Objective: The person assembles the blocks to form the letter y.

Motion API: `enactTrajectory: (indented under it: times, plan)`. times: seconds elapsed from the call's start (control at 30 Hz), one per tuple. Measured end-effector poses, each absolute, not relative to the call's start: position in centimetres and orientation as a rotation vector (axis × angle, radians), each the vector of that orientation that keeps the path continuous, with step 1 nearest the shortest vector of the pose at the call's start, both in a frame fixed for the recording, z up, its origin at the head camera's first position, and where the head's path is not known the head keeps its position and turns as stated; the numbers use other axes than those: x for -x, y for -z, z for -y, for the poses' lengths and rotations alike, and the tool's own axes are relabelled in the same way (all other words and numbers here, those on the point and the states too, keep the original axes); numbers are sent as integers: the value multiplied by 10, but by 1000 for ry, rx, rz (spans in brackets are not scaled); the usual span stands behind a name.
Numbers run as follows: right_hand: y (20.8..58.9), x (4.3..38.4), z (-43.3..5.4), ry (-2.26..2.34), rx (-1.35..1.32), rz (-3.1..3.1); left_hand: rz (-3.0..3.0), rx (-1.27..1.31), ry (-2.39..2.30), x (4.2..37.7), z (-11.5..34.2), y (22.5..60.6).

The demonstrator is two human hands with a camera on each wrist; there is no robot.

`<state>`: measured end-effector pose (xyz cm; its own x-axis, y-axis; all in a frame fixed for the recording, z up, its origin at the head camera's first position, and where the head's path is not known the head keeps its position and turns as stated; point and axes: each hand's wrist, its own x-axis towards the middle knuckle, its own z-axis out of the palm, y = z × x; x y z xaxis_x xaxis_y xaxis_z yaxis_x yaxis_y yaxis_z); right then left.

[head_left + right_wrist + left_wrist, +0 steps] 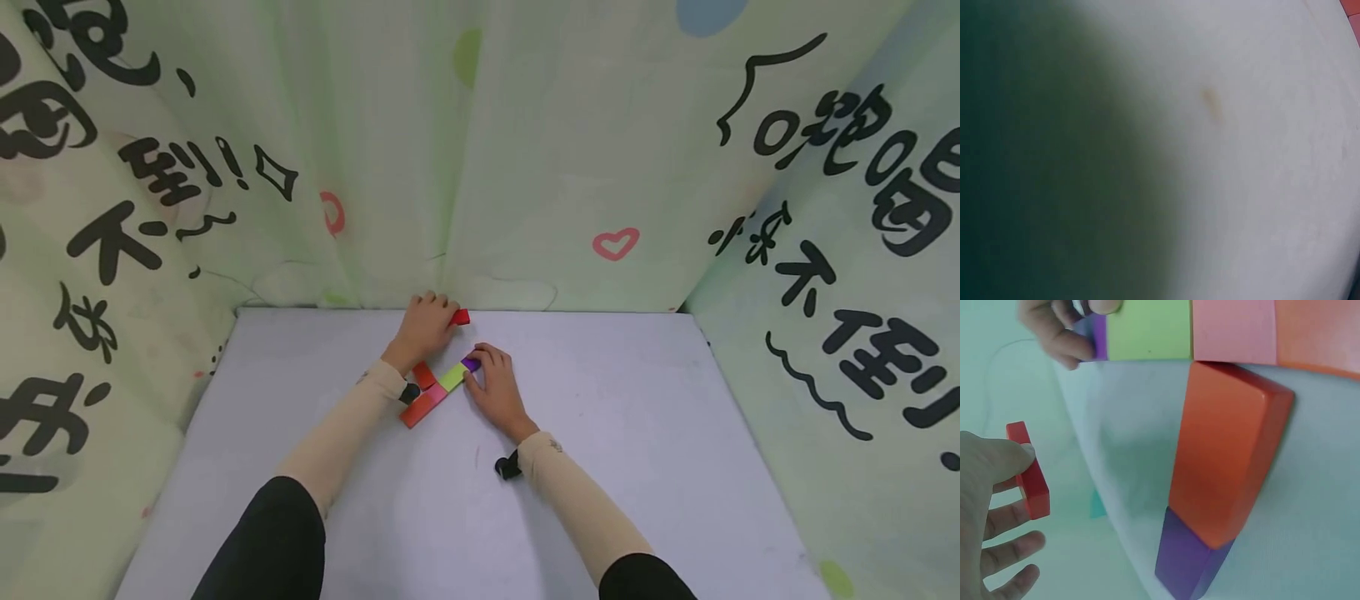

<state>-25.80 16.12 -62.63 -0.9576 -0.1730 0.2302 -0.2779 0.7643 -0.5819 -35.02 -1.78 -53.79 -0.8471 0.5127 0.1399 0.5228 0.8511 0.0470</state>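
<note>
Up near the table's far edge, my left hand (426,327) pinches a red block (1035,481) between thumb and index finger; its other fingers spread apart. My right hand (497,392) has its fingertips around a purple block (471,364) at the far end of a straight row. Along that row follow a lime green block (453,377), a pink block (1235,331) and an orange block (417,411). A second orange block (1222,450) slants off the row's side, with another purple block (1191,559) at its outer end. My left forearm hides that one in the head view.
The white table (600,467) spreads around the blocks. A patterned curtain (525,167) stands behind and on both sides, meeting the far edge. A small black camera (507,467) sits at my right wrist. Blurred dark green fills much of the right wrist view.
</note>
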Motion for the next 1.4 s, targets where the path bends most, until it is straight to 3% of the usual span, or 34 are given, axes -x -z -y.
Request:
enactTrajectory:
  times: [0.67,1.4]
  plan:
    - [626,260,-162,-960,-348,2805,2813,690,188,296,46,525]
    - [624,259,-162,-965,-366,2811,2775,482,399,204,87,558]
